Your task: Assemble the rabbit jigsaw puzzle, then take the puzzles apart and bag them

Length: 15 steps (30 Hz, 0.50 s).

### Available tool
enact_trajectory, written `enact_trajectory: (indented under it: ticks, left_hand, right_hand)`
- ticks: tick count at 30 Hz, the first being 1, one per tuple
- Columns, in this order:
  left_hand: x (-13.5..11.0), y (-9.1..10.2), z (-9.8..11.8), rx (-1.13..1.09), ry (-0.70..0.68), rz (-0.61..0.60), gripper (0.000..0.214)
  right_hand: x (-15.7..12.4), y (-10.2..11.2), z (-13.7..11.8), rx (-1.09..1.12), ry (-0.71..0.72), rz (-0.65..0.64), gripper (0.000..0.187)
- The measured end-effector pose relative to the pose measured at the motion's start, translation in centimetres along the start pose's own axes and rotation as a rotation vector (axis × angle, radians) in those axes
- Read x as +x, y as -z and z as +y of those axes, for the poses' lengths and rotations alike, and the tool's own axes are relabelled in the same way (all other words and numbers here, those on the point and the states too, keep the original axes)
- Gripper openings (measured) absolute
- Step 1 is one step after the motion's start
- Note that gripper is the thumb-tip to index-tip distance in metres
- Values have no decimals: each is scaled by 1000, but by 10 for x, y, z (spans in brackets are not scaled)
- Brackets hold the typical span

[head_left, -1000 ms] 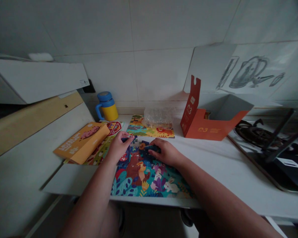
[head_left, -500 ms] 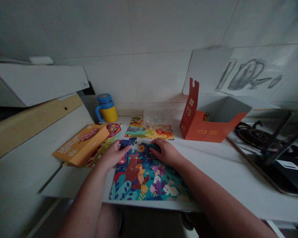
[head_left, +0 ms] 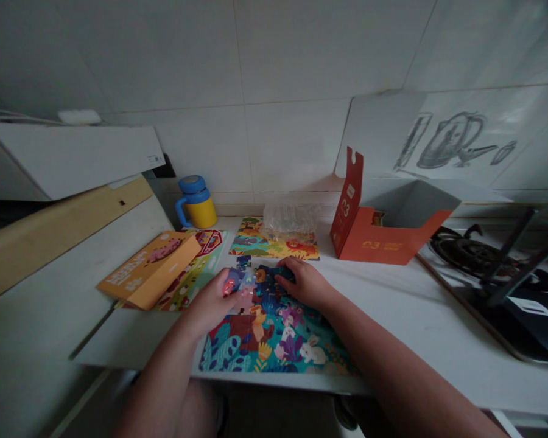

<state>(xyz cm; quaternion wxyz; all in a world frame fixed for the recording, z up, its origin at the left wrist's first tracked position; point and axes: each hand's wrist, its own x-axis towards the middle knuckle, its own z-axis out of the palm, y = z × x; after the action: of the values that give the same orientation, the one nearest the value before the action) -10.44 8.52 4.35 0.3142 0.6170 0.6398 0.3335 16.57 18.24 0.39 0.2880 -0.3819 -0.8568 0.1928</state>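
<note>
A colourful jigsaw puzzle (head_left: pixel 274 347) with forest animals lies near the counter's front edge. At its left side, my left hand (head_left: pixel 217 298) grips a joined section of puzzle pieces (head_left: pixel 243 295), which looks tilted and catches pale glare. A small dark blue puzzle piece (head_left: pixel 243 262) lies beyond that section, apart from it. My right hand (head_left: pixel 304 281) is curled over the puzzle's upper right part, thumb and fingers closed about the dark pieces there. The undersides of both hands' fingers are hidden.
Behind the puzzle lies a yellow animal picture (head_left: pixel 256 246) under clear plastic packaging (head_left: pixel 290 220). An orange open box (head_left: pixel 383 240) stands back right, near a gas stove (head_left: pixel 479 261). At left are a yellow carton (head_left: pixel 150 267), a green picture sheet (head_left: pixel 210 252) and a blue-yellow mug (head_left: pixel 198 204).
My left hand has come down and nearer, and the left puzzle section now tilts and shows glare. The small blue piece beyond it is uncovered. My right hand has barely moved.
</note>
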Motion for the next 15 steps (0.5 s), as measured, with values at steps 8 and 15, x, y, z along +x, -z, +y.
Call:
enact_trajectory:
  ticks: [8,15]
  left_hand:
    - [-30,-28,35,-149,-29,10,58]
    - [-61,-47,44,187,-225,-49,57]
  right_hand:
    - [0,4,0,40,38,-7,24]
    - [-1,9,1,77,35,26,24]
